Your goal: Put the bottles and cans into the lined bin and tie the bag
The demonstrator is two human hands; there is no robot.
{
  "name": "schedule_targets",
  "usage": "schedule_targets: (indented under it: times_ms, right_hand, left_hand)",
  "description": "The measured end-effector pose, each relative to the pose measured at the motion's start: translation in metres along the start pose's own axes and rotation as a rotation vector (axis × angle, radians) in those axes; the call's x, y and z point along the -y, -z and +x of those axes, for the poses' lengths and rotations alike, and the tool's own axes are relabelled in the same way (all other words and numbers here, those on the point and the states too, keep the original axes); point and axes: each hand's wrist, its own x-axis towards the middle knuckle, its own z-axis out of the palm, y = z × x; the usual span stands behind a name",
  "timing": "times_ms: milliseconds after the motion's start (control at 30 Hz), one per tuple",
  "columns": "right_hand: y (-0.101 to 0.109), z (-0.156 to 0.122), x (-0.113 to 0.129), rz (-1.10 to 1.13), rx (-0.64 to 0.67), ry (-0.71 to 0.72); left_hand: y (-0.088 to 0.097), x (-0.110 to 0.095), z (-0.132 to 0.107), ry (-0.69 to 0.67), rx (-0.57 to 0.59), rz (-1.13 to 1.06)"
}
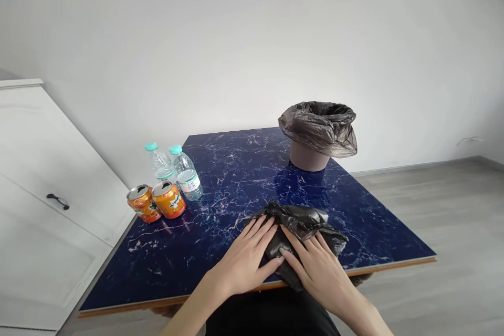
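Observation:
A crumpled black plastic bag (309,215) lies at the table's front edge, bulging in places; what is inside is hidden. My left hand (246,257) rests on its left side, fingers stretched out and palm down. On the bag's front and right part lies my right hand (313,262), fingers extended, some tips partly covered by a fold. The two thumbs nearly meet over the bag. Behind it stands a bin (309,157) with a dark, translucent liner (318,134) draped over its rim.
On the blue marbled table (232,168), two orange drink cans (144,205) stand at the left, with two clear bottles (189,178) with turquoise caps behind them. A white cabinet (47,231) borders the table's left side. A pale wall (236,37) rises behind.

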Motion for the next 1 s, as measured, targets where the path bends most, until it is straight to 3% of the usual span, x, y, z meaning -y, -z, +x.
schedule_targets:
  times_ms: [200,367,567,733,867,1000]
  right_hand:
    - [0.011,0.014,-0.006,0.066,0.122,0.017]
    - [0.017,0.036,-0.019,0.114,0.184,0.087]
    - [0.007,0.079,-0.04,0.119,0.165,0.177]
    - [0.003,0.126,-0.044,0.131,0.114,0.282]
    - [0.021,0.149,-0.035,0.152,0.056,0.333]
    - [0.067,0.156,-0.03,0.147,-0.09,0.278]
  left_hand:
    - [0.001,0.011,-0.021,0.023,-0.104,0.029]
    - [-0.003,0.017,-0.034,0.141,-0.117,0.057]
    - [-0.012,0.017,-0.038,0.217,-0.198,0.057]
    - [-0.013,0.017,-0.038,0.251,-0.201,0.048]
    - [-0.015,0.018,-0.04,0.247,-0.248,0.037]
    - [-0.018,0.021,-0.042,0.261,-0.237,0.019]
